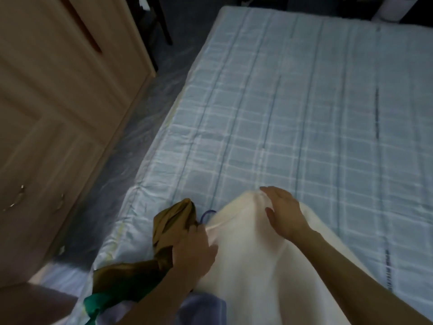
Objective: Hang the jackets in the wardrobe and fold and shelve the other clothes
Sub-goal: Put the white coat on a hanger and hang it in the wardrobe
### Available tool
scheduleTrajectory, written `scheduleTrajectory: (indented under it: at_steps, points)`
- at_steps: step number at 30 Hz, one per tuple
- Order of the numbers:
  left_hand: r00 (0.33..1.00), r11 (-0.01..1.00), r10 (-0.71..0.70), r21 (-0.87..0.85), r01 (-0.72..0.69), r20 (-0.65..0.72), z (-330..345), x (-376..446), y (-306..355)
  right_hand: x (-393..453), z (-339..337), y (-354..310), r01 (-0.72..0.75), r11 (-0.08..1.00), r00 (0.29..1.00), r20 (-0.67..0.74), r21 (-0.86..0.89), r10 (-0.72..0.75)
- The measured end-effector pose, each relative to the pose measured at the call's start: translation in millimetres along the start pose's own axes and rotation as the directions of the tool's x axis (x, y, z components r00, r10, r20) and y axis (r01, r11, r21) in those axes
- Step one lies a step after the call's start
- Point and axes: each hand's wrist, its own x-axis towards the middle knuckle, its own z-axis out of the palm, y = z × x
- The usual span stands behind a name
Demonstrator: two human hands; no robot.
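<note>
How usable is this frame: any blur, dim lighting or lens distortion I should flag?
Head view: dim, bluish room light; overall soft with motion blur, strongest on the wardrobe at left; wide-angle bending of the bed edges; the cream garment reads nearly featureless under both hands, left hand and right hand.

The cream garment (246, 266) runs off the bottom edge (as does the green cloth (93, 306)).

Bed (304, 102): checked cover lies bare from mid-mattress to far edge, open for reach. Near corner crowded: cream garment (246, 254), brown-and-green cloth (168, 226) just left of it, purple loop (207, 214) between them. Wardrobe (58, 102) doors closed; narrow floor strip (140, 127) separates it from bed.
</note>
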Motion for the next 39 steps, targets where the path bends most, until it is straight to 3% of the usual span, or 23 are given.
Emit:
scheduleTrajectory:
  at_steps: [5, 7, 12, 17, 21, 24, 26, 30, 34, 39]
  points:
    - [0.999, 0.995, 0.0, 0.097, -0.003, 0.035, 38.0, -8.0, 11.5, 34.7, 33.1, -3.0, 0.043, 0.994, 0.991, 0.134, -0.098, -0.03]
    - [0.998, 0.998, -0.013, 0.063, 0.009, 0.057, 45.5, -13.0, 16.0, 39.4, 41.0, -1.1, 0.052, 0.988, 0.992, 0.122, -0.142, -0.034]
    - [0.994, 0.997, 0.059, 0.045, -0.055, -0.087, 62.4, -10.8, 19.0, 44.2, 40.3, 8.5, 0.027, 0.982, 0.99, 0.14, -0.185, 0.0]
    - [1.0, 0.996, 0.017, 0.089, -0.017, -0.01, 54.6, -9.7, 27.3, 37.6, 35.8, 16.4, 0.101, 0.966, 0.974, 0.224, -0.237, -0.046]
    - [0.998, 0.983, 0.063, 0.171, -0.06, -0.011, 64.3, -11.3, 33.4, 21.2, 44.8, 26.3, 0.121, 0.942, 0.991, 0.086, -0.313, -0.099]
    - [0.993, 0.987, 0.093, 0.138, -0.081, -0.077, 62.4, -11.0, 38.1, 10.1, 53.3, 28.4, 0.14, 0.907, 0.989, 0.006, -0.398, -0.15]
    - [0.994, 0.989, 0.102, 0.115, -0.096, -0.043, 62.6, -9.2, 38.7, 6.1, 52.5, 32.6, 0.144, 0.903, 0.986, -0.017, -0.404, -0.164]
    - [0.974, 0.979, 0.193, 0.089, -0.183, -0.117, 59.8, -9.9, 37.6, -4.2, 30.1, 43.2, 0.117, 0.943, 0.988, -0.063, -0.313, -0.143]
    - [0.914, 0.959, 0.277, 0.028, -0.281, -0.298, 33.1, -18.7, 47.5, -32.9, -16.9, 45.3, 0.091, 0.974, 0.974, -0.185, -0.205, -0.13]
    - [0.754, 0.875, 0.416, -0.002, -0.484, -0.508, -23.4, -52.2, 74.2, -106.4, -93.6, 39.4, 0.101, 0.986, 0.933, -0.332, -0.131, -0.14]
